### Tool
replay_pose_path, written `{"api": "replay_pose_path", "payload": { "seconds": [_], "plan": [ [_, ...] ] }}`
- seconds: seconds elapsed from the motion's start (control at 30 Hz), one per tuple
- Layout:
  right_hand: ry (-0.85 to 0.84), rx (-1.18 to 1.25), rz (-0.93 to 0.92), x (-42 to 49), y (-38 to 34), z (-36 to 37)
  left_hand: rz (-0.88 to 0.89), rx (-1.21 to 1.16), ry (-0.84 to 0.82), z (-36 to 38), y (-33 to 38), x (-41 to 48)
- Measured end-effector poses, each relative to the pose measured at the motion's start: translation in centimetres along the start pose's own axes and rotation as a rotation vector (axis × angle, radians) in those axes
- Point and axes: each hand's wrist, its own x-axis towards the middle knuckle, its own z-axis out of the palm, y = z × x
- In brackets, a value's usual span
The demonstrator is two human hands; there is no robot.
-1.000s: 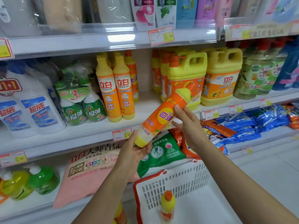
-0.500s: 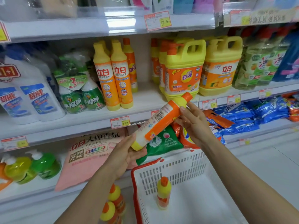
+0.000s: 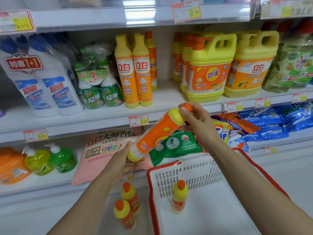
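I hold an orange and yellow dish-soap bottle point(image 3: 157, 133) tilted in front of the shelves, cap up to the right. My left hand point(image 3: 122, 160) cups its yellow base from below. My right hand point(image 3: 198, 122) grips its neck and orange cap. Below stands a white basket with a red rim point(image 3: 152, 192), and one small orange and yellow bottle point(image 3: 179, 195) stands upright inside it.
Two more small bottles point(image 3: 127, 206) stand on the floor left of the basket. The middle shelf point(image 3: 105, 114) carries detergent bottles and yellow jugs point(image 3: 208, 68). A pink powder bag point(image 3: 101, 150) and a green bag point(image 3: 176, 145) lie on the lower shelf.
The bottle has turned about its axis between my hands and sunk lower over the basket. My right hand has shifted up onto the cap. My view has tipped downward.
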Motion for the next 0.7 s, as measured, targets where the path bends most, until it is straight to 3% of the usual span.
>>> {"api": "replay_pose_path", "payload": {
  "seconds": [0.27,0.47,0.7],
  "plan": [
    [-0.149,-0.255,-0.140,-1.7,4.8,9.6,0.165,0.291,0.295,-7.6,-2.7,-1.1],
    [-0.448,-0.464,-0.117,-3.7,12.0,16.9,0.077,0.456,0.195,-12.3,-7.2,-2.1],
    [-0.590,-0.906,0.081,-4.5,19.6,20.4,-0.110,0.492,0.027,-14.3,-13.9,-0.5]
  ]
}}
